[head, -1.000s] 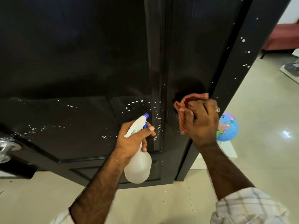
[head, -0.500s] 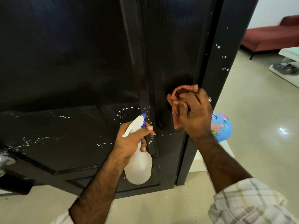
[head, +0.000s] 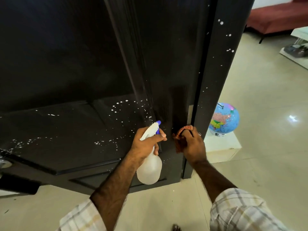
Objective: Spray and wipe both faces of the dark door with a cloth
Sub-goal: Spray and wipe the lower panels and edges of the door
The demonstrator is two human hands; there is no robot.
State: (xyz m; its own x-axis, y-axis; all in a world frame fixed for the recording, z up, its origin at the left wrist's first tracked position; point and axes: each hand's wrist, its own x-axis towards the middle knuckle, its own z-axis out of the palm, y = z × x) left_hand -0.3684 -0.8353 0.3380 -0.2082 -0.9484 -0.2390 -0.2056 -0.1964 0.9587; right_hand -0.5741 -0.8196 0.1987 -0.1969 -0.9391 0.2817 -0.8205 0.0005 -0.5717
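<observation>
Dark panelled wooden door [head: 70, 67]: fills the upper left and centre of the head view, its face dotted with white droplets across the lower panels and along the hinge-side dark door frame [head: 221, 72].

Left hand [head: 146, 144]: fingers wrapped round the neck of a translucent white plastic spray bottle with a blue nozzle [head: 150, 169]; index finger lies across the trigger; nozzle points at the door, close to its surface.

Right hand [head: 193, 145]: fingers curled round a bunched red-orange checked cloth [head: 180, 142], pressed against the door's lower right stile, just beside the frame; a ring shows on one finger.

Both forearms bare, with rolled pale checked shirt sleeves [head: 241, 212].

Small blue world globe [head: 225, 119]: stands on a white block on the pale tiled floor [head: 266, 130], behind the frame.

Dark red sofa [head: 275, 20]: upper right, well apart.
</observation>
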